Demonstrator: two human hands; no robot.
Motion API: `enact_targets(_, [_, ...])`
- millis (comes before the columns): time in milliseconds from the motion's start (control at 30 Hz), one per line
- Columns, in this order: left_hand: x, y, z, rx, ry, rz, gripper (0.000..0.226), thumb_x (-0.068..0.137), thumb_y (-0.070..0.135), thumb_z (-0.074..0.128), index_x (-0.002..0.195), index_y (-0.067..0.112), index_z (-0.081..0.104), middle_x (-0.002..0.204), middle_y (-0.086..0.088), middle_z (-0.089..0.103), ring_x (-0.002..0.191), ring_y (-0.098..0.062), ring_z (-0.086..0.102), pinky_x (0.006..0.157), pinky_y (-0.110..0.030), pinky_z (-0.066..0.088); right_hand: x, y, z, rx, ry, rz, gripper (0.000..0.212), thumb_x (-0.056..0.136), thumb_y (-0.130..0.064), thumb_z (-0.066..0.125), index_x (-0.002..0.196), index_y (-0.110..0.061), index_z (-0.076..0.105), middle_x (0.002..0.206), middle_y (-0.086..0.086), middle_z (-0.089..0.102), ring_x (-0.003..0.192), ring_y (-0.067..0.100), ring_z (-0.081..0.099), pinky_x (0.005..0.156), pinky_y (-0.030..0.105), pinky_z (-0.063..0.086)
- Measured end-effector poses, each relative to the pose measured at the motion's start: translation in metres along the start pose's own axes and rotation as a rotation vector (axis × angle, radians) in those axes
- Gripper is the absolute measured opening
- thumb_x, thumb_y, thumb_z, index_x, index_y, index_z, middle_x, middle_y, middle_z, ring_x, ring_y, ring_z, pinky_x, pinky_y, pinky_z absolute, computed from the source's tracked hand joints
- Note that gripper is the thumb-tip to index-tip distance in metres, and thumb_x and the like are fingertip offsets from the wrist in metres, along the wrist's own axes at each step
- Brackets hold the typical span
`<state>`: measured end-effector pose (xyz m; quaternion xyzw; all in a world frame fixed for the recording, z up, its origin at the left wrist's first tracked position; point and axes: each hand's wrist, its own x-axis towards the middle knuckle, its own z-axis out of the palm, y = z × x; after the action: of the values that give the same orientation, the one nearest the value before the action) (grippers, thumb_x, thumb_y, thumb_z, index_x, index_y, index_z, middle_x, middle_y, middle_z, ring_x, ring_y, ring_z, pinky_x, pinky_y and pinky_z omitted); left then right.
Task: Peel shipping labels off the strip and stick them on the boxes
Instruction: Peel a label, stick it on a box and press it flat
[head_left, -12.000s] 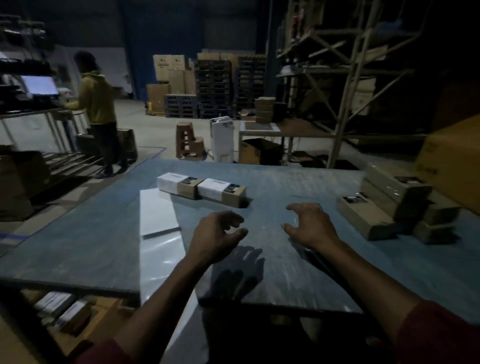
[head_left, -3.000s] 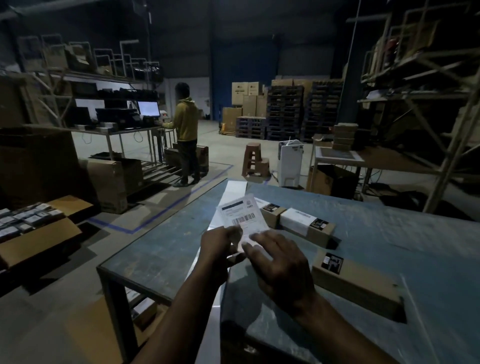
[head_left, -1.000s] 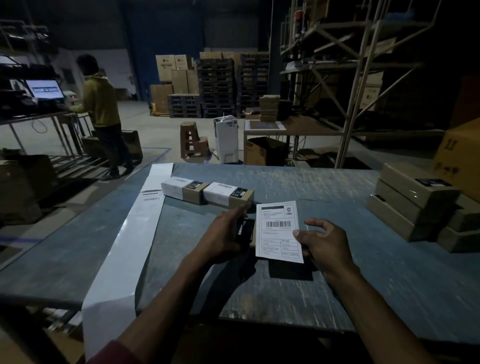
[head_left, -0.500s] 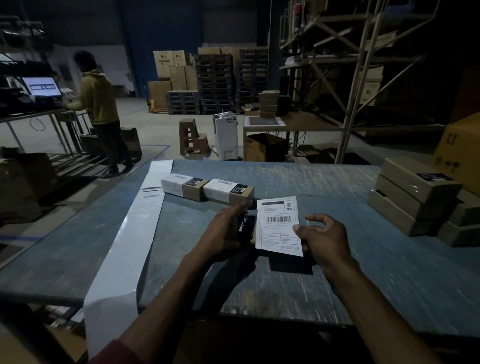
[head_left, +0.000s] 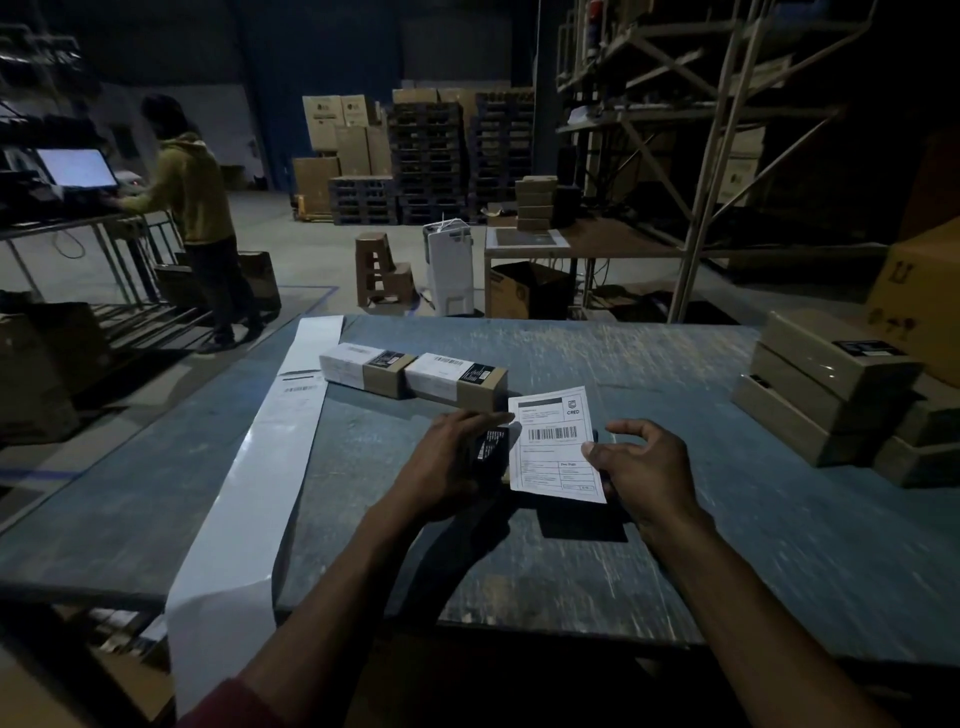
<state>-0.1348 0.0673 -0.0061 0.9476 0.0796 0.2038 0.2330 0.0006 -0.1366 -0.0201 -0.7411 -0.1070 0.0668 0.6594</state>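
A white shipping label (head_left: 553, 441) with a barcode hangs just above the blue table (head_left: 649, 561), pinched at its right edge by my right hand (head_left: 641, 470). My left hand (head_left: 449, 462) grips a small box (head_left: 491, 447) whose dark end sticker shows beside the label; most of that box is hidden. The long white label strip (head_left: 254, 483) runs down the table's left side and hangs off the front edge. Two labelled brown boxes (head_left: 413, 375) lie side by side at the back of the table.
A stack of brown boxes (head_left: 826, 384) stands at the table's right, with a large carton (head_left: 922, 296) behind it. A person in a yellow top (head_left: 195, 208) stands at a desk far left. Shelving, pallets and a step stool (head_left: 382, 273) lie beyond the table.
The label and both hands have stayed nearly still over the last second. Three seconds ago I held the label near the strip at the left; now it is beside the box.
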Motion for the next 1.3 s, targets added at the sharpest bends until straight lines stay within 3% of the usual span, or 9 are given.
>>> enact_targets(200, [0.003,-0.002,0.001,0.064,-0.011,0.033,0.076,0.082,0.025,0.086,0.150,0.031,0.053,0.148,-0.001,0.053,0.134,-0.022,0.045,0.108,-0.039,0.045,0.001,0.004,0.002,-0.070,0.051,-0.015,0.037,0.079,-0.012,0.088,0.108,-0.020,0.066,0.086,0.007,0.079,0.077,0.028,0.078,0.070,0.053,0.065])
enact_targets(333, [0.004,-0.003,0.001,0.078,-0.033,0.047,0.074,0.082,0.022,0.084,0.149,0.033,0.054,0.148,-0.001,0.052,0.135,-0.024,0.044,0.108,-0.045,0.047,0.000,0.004,0.004,-0.106,0.074,-0.023,0.036,0.077,-0.017,0.089,0.101,-0.026,0.064,0.084,0.003,0.079,0.078,0.025,0.077,0.074,0.051,0.065])
enact_targets(500, [0.006,-0.005,0.002,0.066,-0.024,0.070,0.073,0.079,0.022,0.087,0.146,0.028,0.059,0.143,-0.002,0.056,0.128,-0.026,0.050,0.104,-0.040,0.048,-0.003,0.002,0.004,-0.128,0.096,-0.046,0.035,0.077,-0.017,0.089,0.102,-0.024,0.065,0.085,0.002,0.078,0.079,0.024,0.077,0.076,0.048,0.065])
enact_targets(733, [0.006,-0.004,0.003,0.083,-0.028,0.033,0.089,0.078,0.016,0.086,0.157,0.024,0.044,0.151,-0.004,0.050,0.136,-0.028,0.045,0.109,-0.039,0.041,-0.009,0.003,0.007,-0.138,0.148,-0.070,0.033,0.078,-0.016,0.088,0.089,-0.030,0.060,0.086,0.002,0.078,0.080,0.024,0.076,0.077,0.047,0.064])
enact_targets(933, [0.004,-0.005,0.002,0.055,-0.009,0.074,0.083,0.080,0.020,0.085,0.154,0.025,0.049,0.143,-0.006,0.055,0.128,-0.028,0.048,0.103,-0.037,0.041,-0.013,0.002,0.009,-0.161,0.166,-0.096,0.032,0.079,-0.017,0.087,0.092,-0.031,0.061,0.084,0.000,0.078,0.079,0.022,0.076,0.076,0.046,0.064])
enact_targets(1133, [0.005,-0.004,0.002,0.069,-0.020,0.059,0.082,0.082,0.018,0.084,0.155,0.025,0.047,0.145,-0.005,0.053,0.132,-0.028,0.046,0.105,-0.036,0.040,-0.015,0.003,0.010,-0.164,0.178,-0.121,0.030,0.080,-0.015,0.087,0.098,-0.024,0.064,0.085,0.002,0.078,0.079,0.022,0.076,0.072,0.042,0.064])
enact_targets(1300, [0.005,-0.006,0.004,0.087,-0.031,0.084,0.074,0.082,0.021,0.083,0.150,0.028,0.054,0.141,-0.006,0.053,0.130,-0.029,0.047,0.105,-0.046,0.048,-0.014,0.002,0.010,-0.173,0.178,-0.113,0.030,0.080,-0.016,0.087,0.097,-0.024,0.065,0.084,0.002,0.077,0.079,0.023,0.076,0.072,0.043,0.064])
